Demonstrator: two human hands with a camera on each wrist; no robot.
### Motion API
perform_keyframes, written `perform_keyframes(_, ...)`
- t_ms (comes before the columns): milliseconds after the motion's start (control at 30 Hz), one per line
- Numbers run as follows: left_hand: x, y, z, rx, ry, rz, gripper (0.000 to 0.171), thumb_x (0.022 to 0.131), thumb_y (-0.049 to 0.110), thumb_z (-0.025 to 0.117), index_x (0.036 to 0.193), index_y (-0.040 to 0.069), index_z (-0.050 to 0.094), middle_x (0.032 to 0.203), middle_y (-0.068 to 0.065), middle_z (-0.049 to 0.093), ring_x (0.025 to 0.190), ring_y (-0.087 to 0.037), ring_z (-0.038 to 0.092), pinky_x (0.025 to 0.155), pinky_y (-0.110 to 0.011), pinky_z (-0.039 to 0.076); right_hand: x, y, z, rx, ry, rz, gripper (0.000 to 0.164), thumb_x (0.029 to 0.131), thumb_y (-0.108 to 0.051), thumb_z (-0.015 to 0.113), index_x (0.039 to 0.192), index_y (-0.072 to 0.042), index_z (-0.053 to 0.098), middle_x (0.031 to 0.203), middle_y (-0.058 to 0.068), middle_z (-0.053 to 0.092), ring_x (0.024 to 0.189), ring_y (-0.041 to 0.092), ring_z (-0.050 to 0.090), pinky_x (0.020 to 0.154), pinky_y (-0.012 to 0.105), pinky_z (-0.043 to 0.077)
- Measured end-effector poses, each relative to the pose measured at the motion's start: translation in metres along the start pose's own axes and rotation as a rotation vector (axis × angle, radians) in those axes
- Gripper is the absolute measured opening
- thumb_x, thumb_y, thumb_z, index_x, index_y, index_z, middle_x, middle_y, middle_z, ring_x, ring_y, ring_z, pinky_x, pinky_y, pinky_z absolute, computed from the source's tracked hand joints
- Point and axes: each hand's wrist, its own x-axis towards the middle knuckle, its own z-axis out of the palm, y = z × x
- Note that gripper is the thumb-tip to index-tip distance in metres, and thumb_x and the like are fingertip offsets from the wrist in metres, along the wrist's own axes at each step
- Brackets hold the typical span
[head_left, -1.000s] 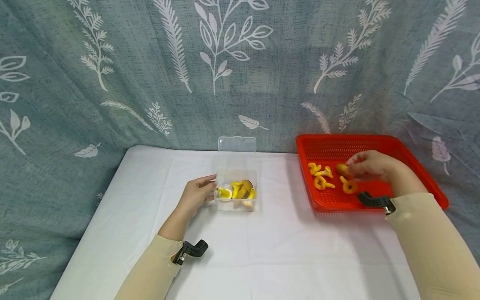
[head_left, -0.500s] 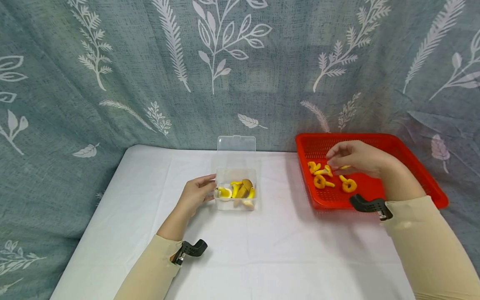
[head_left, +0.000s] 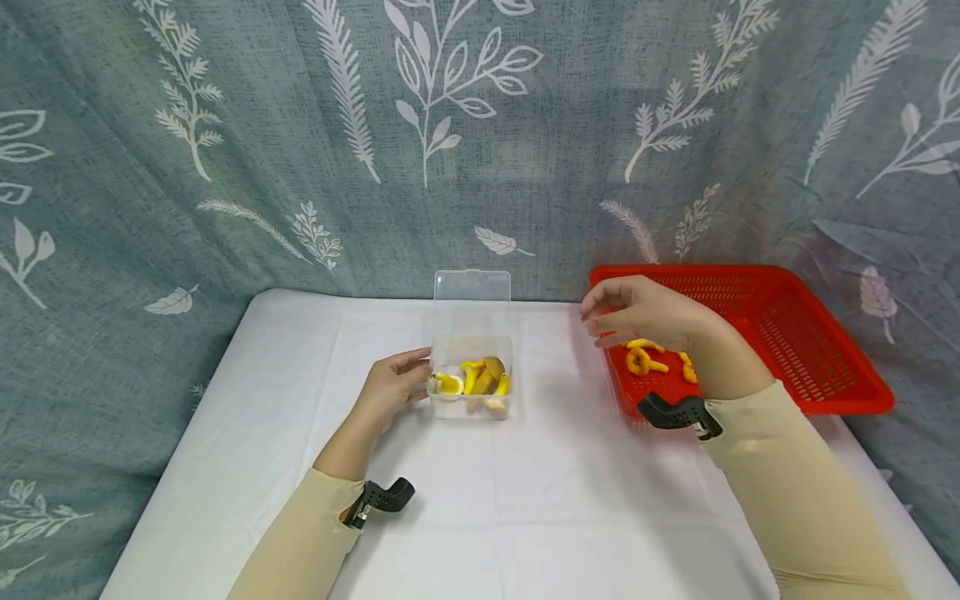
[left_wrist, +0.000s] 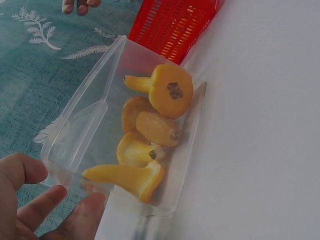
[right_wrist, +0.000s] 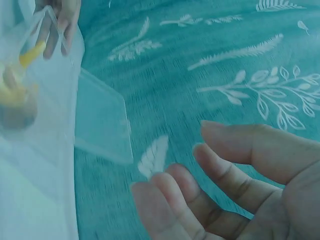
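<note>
My left hand [head_left: 393,385] rests against the left wall of a clear plastic box [head_left: 457,411], fingertips touching its side. The box's lid [head_left: 472,286] stands back, raised. Several yellow and tan mushrooms [left_wrist: 172,91] lie inside the box. My right hand [head_left: 648,314] hovers over the left rim of a red perforated basket [head_left: 813,342], fingers loosely bent. No object shows between the right thumb and fingers in the right wrist view. Several yellow-orange mushrooms [head_left: 639,362] lie in the basket; the hand and wrist hide part of them.
A white cloth [head_left: 525,492] covers the table under both containers. Behind hangs a grey-green curtain [head_left: 315,150] with white leaf prints, close to the lid and the basket's back rim. White table surface lies between box and basket.
My right hand has lifted from a brown-capped mushroom in the basket and moved left to the basket's left rim. The left hand and box have stayed in place.
</note>
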Motion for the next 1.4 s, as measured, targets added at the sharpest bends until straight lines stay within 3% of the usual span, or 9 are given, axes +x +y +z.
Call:
perform_keyframes(400, 0.001, 0.000, 0.000, 0.005, 0.003, -0.004, 0.040, 0.087, 0.015, 0.061, 0.127, 0.013, 0.057, 0.123, -0.010, 0.056, 0.106, -0.022, 0.056, 0.076, -0.030, 0.056, 0.040, -0.014, 0.048, 0.094, -0.068, -0.081, 0.032, 0.084, -0.010, 0.068, 0.109, 0.003, 0.054, 0.110, 0.022, 0.052, 0.096, 0.031, 0.056, 0.084, 0.044, 0.052)
perform_keyframes(567, 0.002, -0.001, -0.001, 0.012, 0.012, -0.005, 0.040, 0.087, 0.016, 0.062, 0.126, 0.014, 0.058, 0.119, -0.007, 0.058, 0.105, -0.021, 0.057, 0.075, -0.030, 0.056, 0.058, -0.013, 0.068, 0.110, -0.089, -0.078, 0.028, 0.085, -0.009, 0.066, 0.108, 0.002, 0.055, 0.111, 0.021, 0.053, 0.095, 0.030, 0.056, 0.086, 0.044, 0.051)
perform_keyframes(733, 0.001, 0.000, -0.002, -0.003, -0.011, 0.003, 0.041, 0.087, 0.016, 0.062, 0.128, 0.012, 0.056, 0.122, -0.011, 0.056, 0.107, -0.023, 0.056, 0.076, -0.031, 0.056, 0.074, -0.009, 0.087, 0.115, -0.094, -0.072, 0.025, 0.085, -0.010, 0.066, 0.106, 0.001, 0.057, 0.108, 0.017, 0.055, 0.105, 0.040, 0.051, 0.087, 0.042, 0.052)
perform_keyframes(1167, 0.001, -0.001, -0.003, -0.002, -0.019, 0.012, 0.041, 0.088, 0.017, 0.061, 0.128, 0.012, 0.056, 0.125, -0.012, 0.055, 0.107, -0.023, 0.056, 0.077, -0.031, 0.056, 0.114, 0.005, 0.129, 0.014, -0.089, -0.026, 0.020, 0.084, -0.010, 0.067, 0.103, -0.004, 0.062, 0.102, 0.011, 0.060, 0.100, 0.039, 0.058, 0.082, 0.037, 0.054)
perform_keyframes(1400, 0.000, -0.001, -0.005, -0.014, -0.031, 0.024, 0.041, 0.087, 0.017, 0.062, 0.127, 0.011, 0.057, 0.123, -0.012, 0.056, 0.107, -0.023, 0.056, 0.077, -0.031, 0.056, 0.128, 0.014, 0.144, -0.023, -0.118, -0.027, 0.028, 0.083, -0.007, 0.066, 0.108, 0.003, 0.060, 0.099, 0.010, 0.062, 0.095, 0.037, 0.060, 0.081, 0.041, 0.054)
